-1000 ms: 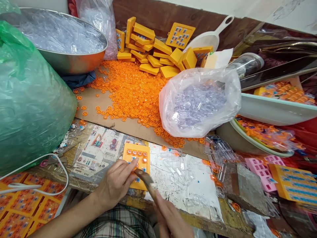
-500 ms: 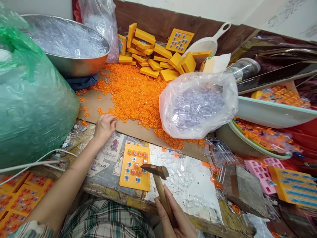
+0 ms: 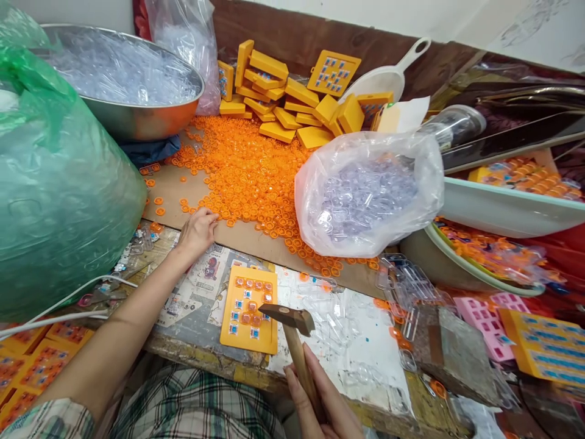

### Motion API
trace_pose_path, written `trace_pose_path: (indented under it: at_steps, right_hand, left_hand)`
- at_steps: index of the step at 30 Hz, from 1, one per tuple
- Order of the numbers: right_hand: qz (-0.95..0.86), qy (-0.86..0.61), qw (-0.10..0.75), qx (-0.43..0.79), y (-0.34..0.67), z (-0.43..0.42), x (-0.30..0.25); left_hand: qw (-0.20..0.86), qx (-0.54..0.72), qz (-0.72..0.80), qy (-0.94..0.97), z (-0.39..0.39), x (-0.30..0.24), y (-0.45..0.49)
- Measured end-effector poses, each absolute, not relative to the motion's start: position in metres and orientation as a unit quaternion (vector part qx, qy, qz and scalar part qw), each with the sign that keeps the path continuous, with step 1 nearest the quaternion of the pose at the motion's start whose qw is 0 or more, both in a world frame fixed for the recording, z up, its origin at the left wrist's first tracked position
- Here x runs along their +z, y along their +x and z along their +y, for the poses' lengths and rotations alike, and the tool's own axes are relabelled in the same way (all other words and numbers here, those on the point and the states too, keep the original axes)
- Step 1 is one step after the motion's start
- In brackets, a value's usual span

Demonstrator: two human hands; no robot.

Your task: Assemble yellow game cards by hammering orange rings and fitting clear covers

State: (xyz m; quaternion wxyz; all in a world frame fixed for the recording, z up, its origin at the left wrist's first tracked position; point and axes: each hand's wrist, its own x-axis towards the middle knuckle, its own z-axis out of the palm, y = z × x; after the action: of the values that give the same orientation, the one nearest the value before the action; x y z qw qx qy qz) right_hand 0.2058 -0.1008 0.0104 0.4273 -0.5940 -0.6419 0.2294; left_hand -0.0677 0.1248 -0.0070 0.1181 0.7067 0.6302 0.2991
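Observation:
My right hand (image 3: 320, 402) is closed round the wooden handle of a small hammer (image 3: 292, 335). The hammer's metal head is over the right edge of a yellow plastic board (image 3: 249, 338), which lies flat on the bench. Small clear orange pieces sit in the board's upper row and middle, and other spots show blue and white inserts. At the near left edge of a pile of orange ring-shaped pieces (image 3: 256, 171) is my left hand (image 3: 200, 231), its fingers pinched together. What they hold, if anything, is hidden.
A plastic bag of clear pieces (image 3: 365, 195) stands right of the pile, and a big green bag (image 3: 68, 195) at left. Behind are stacked yellow boards (image 3: 299, 91) and a metal bowl (image 3: 137, 119). A stone block (image 3: 466, 353) and clear plastic parts (image 3: 333, 311) lie at right.
My left hand has shifted slightly to the right and up along the pile's edge. The hammer and board stay nearly where they were.

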Motion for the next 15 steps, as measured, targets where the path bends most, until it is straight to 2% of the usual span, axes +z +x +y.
trace_pose_path:
  at_steps: [6,9,12,15]
  right_hand:
    - [-0.647,-0.585,0.43,0.234,0.205,-0.106,0.009]
    - [-0.664,-0.575,0.412,0.242,0.206,-0.106,0.007]
    - [-0.692,-0.548,0.405,0.237,0.204,-0.104,0.008]
    - [-0.712,-0.529,0.407,0.219,0.198,-0.1,0.014]
  left_hand:
    - [0.119,0.328,0.585,0.732,0.066,0.019,-0.047]
    - [0.186,0.351,0.498,0.771,0.011,0.027,-0.029]
    - [0.243,0.319,0.471,0.786,-0.027,0.018,-0.016]
    - [0.254,0.322,0.489,0.77,-0.037,0.004,-0.013]
